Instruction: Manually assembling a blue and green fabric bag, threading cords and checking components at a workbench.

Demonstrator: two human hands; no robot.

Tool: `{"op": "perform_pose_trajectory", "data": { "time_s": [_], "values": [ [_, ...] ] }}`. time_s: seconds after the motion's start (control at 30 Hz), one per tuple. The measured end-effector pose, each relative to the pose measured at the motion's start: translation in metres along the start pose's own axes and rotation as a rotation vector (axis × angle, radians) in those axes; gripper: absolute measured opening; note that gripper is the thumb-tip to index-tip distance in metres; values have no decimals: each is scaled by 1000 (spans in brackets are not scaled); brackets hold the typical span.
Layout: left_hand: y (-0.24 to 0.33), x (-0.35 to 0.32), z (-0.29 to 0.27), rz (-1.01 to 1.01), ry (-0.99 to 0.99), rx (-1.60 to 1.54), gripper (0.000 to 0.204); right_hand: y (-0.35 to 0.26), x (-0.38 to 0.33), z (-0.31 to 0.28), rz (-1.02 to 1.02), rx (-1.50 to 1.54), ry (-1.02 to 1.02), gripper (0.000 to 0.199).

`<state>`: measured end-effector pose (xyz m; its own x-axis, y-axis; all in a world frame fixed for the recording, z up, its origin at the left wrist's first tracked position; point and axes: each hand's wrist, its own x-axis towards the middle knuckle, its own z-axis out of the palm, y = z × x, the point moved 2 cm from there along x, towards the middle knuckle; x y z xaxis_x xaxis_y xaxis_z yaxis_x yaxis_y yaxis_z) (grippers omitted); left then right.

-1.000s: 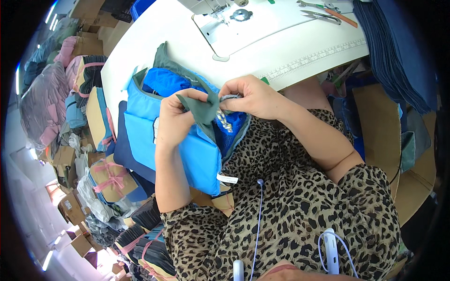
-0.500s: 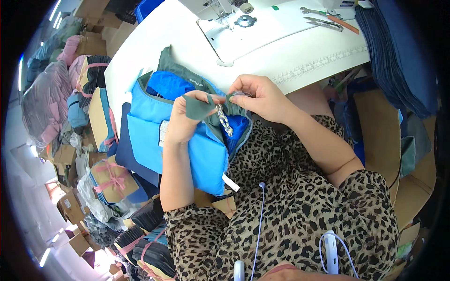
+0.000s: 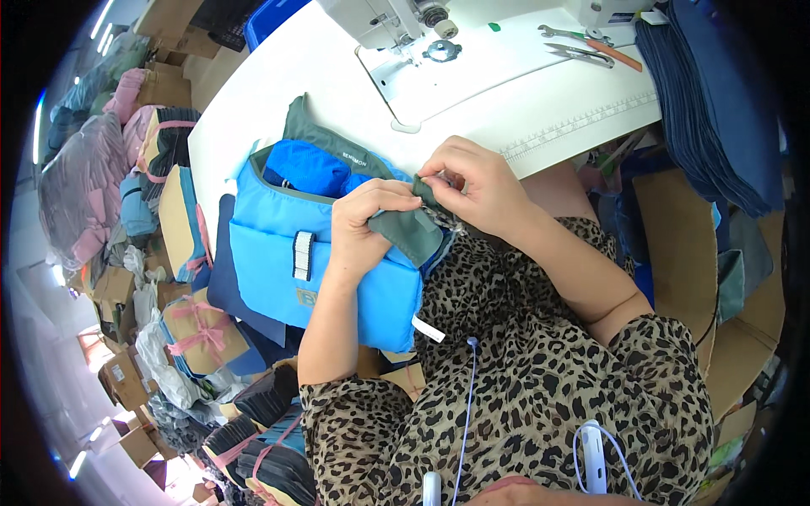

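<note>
Item 1: left hand (image 3: 367, 223). Fingers bent over a green fabric flap (image 3: 407, 236), grasping it between thumb and fingertips; the flap's loose corner hangs below the grip.

Item 2: right hand (image 3: 479, 181). Thumb and forefinger pinched together on the upper end of the same green fabric, just beside the left fingertips. What lies inside the pinch is too small to tell.

Item 3: light-blue bag (image 3: 261, 253), open at the top. Lies below and to the left of both hands, its right end beneath the left hand. Fitted with 1 striped loop (image 3: 302, 255), left of the left wrist, and 1 white tag (image 3: 428, 329), below the hands. A darker blue lining (image 3: 308, 164) shows left of the left hand.

Item 4: patterned cord, partly hidden under the right fingertips.

Item 5: sewing machine (image 3: 367, 21), beyond the hands; snips (image 3: 580, 55) beyond and right of the right hand.

Handling note, by judgement: the left grip is best kept firm and close to the right pinch, the fabric flat between the 2, small pulls only, with the cord clear of the fingertips and the bag's weight supported.
</note>
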<state>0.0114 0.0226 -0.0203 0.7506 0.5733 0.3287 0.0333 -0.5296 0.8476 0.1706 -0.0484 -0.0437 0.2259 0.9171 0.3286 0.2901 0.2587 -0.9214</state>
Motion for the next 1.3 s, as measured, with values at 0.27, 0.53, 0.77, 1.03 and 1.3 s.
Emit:
{"op": "perform_pose_trajectory", "data": {
  "time_s": [0.27, 0.53, 0.77, 1.03, 1.3],
  "values": [
    [1, 0, 0, 26, -61, 8, 31, -7, 6, -4, -272, -378, 31, 5],
    [3, 3, 0, 52, -72, 21, 27, -3, 8, -6, -210, -287, 46, 9],
    [1, 4, -1, 38, -44, -12, 26, 9, 3, -7, 87, 137, -41, 9],
    [-2, 4, -3, 24, -31, -53, 24, 12, 2, -5, 85, 317, -99, 17],
    [-9, 1, -20, -319, 194, -622, 10, 7, 9, 19, 289, 763, -38, 9]
  ]
}}
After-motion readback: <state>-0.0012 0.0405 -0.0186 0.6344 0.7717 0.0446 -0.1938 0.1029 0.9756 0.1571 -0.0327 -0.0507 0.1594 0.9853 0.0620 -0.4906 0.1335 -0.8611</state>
